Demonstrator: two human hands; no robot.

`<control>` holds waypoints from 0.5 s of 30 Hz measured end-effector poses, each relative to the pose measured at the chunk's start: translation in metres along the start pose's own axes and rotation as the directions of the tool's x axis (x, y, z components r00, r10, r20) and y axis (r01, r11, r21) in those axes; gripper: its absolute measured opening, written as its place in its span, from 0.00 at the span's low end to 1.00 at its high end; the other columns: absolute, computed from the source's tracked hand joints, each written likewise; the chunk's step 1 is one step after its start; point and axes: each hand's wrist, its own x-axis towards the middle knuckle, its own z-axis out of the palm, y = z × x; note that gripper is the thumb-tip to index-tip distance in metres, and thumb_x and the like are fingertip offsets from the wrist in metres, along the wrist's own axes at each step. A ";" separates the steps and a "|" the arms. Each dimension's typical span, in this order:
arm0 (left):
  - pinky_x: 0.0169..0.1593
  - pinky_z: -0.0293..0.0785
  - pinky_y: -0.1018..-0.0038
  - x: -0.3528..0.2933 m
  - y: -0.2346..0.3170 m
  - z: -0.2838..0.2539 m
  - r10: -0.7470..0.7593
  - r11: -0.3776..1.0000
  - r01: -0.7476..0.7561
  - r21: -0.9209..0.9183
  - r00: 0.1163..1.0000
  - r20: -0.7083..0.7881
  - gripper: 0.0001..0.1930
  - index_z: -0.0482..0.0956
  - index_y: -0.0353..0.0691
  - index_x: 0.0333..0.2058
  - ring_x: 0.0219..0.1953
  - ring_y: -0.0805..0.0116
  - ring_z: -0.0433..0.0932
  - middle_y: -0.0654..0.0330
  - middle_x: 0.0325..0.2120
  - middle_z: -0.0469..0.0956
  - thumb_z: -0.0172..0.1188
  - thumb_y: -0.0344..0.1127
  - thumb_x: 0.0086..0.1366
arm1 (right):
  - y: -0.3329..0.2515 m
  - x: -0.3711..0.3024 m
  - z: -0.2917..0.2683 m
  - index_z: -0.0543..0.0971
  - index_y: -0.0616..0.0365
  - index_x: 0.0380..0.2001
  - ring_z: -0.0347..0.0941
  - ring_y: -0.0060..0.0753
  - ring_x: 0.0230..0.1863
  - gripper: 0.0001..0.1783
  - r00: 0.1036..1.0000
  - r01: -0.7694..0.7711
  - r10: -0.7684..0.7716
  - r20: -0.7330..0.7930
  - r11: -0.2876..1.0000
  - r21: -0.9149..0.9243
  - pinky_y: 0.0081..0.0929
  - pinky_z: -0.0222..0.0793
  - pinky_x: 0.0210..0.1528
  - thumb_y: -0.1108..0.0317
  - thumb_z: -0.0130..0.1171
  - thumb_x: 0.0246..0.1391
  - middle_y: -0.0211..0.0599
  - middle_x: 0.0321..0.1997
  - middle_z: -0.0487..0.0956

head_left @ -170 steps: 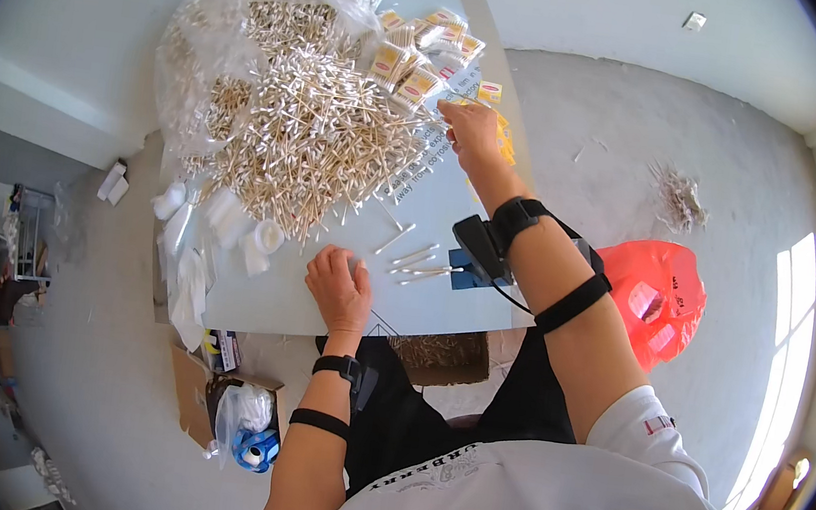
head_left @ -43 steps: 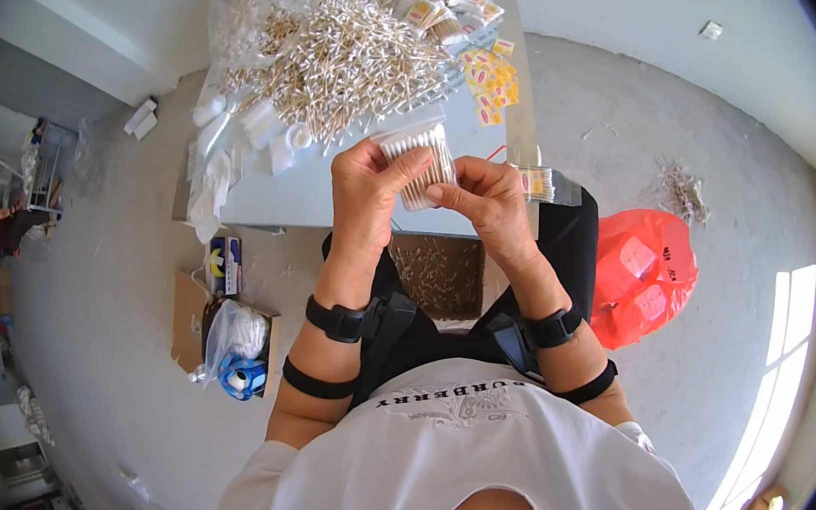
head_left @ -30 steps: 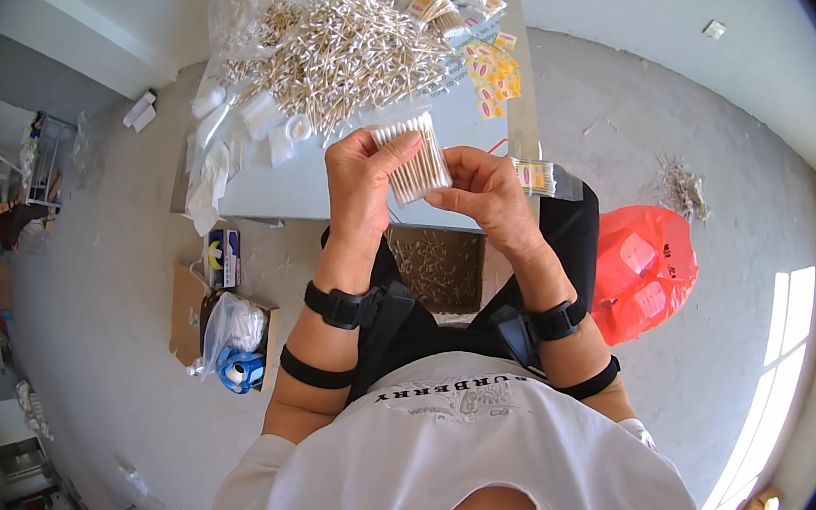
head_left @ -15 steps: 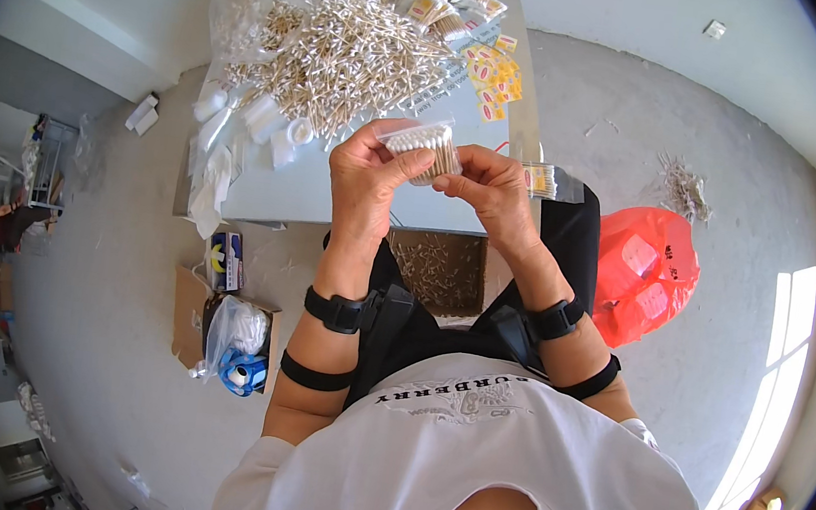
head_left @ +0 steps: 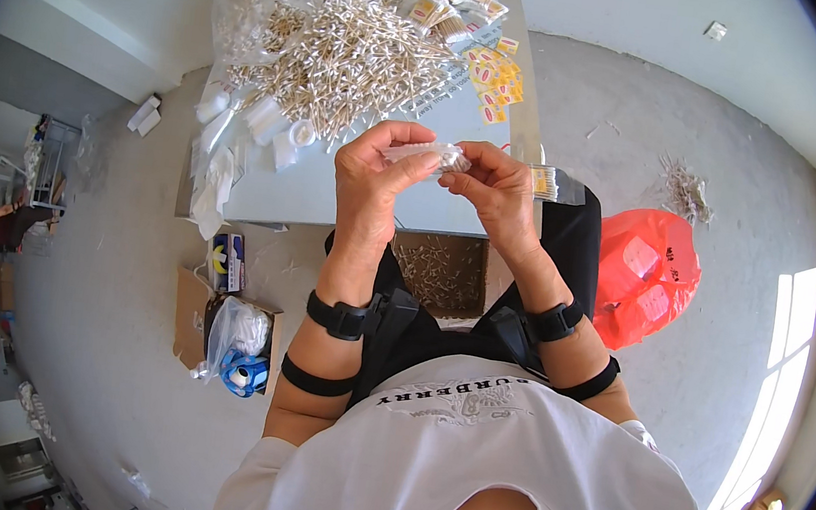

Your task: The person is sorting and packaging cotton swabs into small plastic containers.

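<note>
Between my two hands, above the table's near edge, is a small clear plastic bag of cotton swabs [head_left: 424, 153], tipped so that its top edge shows. My left hand [head_left: 375, 163] grips its left part, thumb across the front. The fingertips of my right hand [head_left: 493, 182] pinch its right end. Just beyond my hands a big loose heap of cotton swabs [head_left: 360, 58] spreads over the table [head_left: 315, 189]. Another filled bag of cotton swabs [head_left: 544, 182] lies at the table's right edge, beside my right hand.
Yellow cards [head_left: 493, 78] and several filled packets [head_left: 446, 8] lie at the far right of the table. A cardboard box of swabs [head_left: 438, 274] stands below its near edge. On the floor are a red plastic bag [head_left: 642, 277] and an open carton [head_left: 189, 321].
The bag has been tilted from showing its broad face to showing its top edge. My right fingers have shifted onto its right end.
</note>
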 end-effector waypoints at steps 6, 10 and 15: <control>0.34 0.74 0.79 0.005 0.002 0.005 -0.047 0.997 0.047 0.068 0.999 -0.009 0.12 0.78 0.31 0.30 0.27 0.74 0.76 0.59 0.25 0.78 0.70 0.27 0.45 | 0.004 0.000 0.000 0.77 0.65 0.38 0.73 0.17 0.32 0.13 0.992 0.099 -0.119 -0.047 0.949 -0.300 0.18 0.70 0.35 0.80 0.61 0.47 0.31 0.31 0.78; 0.33 0.73 0.80 0.004 -0.003 -0.006 -0.026 0.997 0.027 0.068 0.999 -0.022 0.12 0.78 0.33 0.28 0.27 0.74 0.77 0.59 0.24 0.78 0.70 0.27 0.45 | 0.009 0.001 0.010 0.78 0.65 0.38 0.72 0.18 0.31 0.13 0.983 0.149 -0.178 -0.040 0.912 -0.382 0.18 0.69 0.34 0.80 0.62 0.45 0.32 0.31 0.78; 0.35 0.73 0.79 0.002 -0.016 -0.003 -0.125 0.992 0.125 -0.001 0.992 0.029 0.12 0.79 0.33 0.30 0.29 0.75 0.77 0.61 0.26 0.78 0.69 0.28 0.44 | 0.024 -0.003 -0.014 0.78 0.66 0.39 0.70 0.17 0.31 0.14 0.984 0.135 -0.171 -0.042 0.886 -0.443 0.17 0.67 0.34 0.80 0.63 0.45 0.29 0.30 0.76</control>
